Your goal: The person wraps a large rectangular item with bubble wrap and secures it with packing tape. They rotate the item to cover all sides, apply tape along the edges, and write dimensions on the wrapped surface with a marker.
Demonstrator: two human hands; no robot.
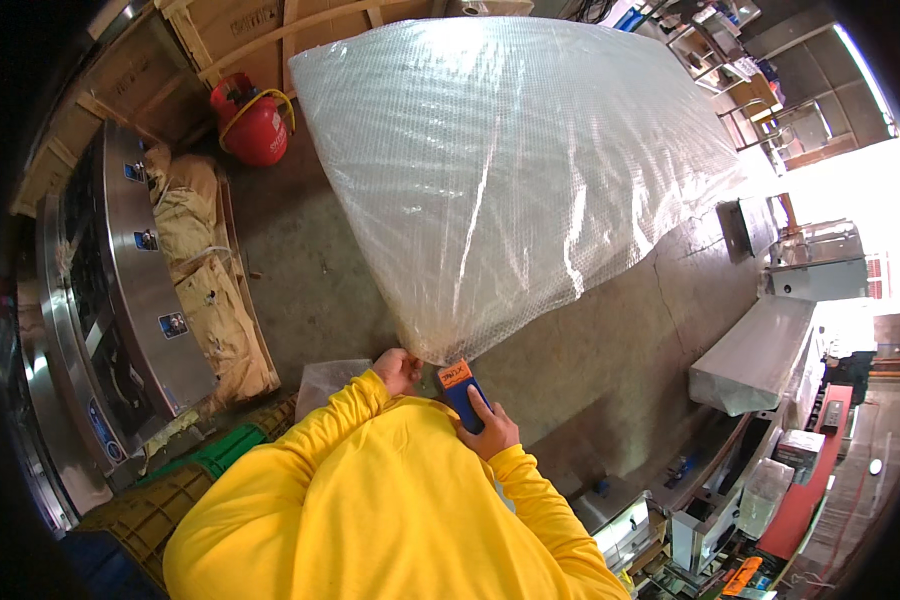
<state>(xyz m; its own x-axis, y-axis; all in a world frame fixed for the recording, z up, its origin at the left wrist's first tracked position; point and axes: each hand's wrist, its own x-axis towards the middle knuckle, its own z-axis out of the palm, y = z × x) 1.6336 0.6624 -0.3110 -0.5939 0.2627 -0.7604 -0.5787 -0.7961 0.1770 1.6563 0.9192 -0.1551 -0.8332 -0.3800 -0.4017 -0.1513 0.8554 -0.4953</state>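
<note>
While half-curled, right fingers (480,404) around box (461,397)

Spread out as a grey floor (610,350), mottled and crossed by a thin crack (658,282) at three o'clock. Carries a red cylinder (260,138) looped with yellow hose (276,93) between ten and eleven o'clock. At nine o'clock, bears a wood-edged base (258,325) heaped with crumpled beige wrapping (198,290), with a small brown scrap (256,275) just beside. Holds a dark box-like object (755,225) between two and three o'clock. Runs at twelve o'clock under a large bubble-wrapped bundle (520,180), too hidden there to judge contact.
</note>
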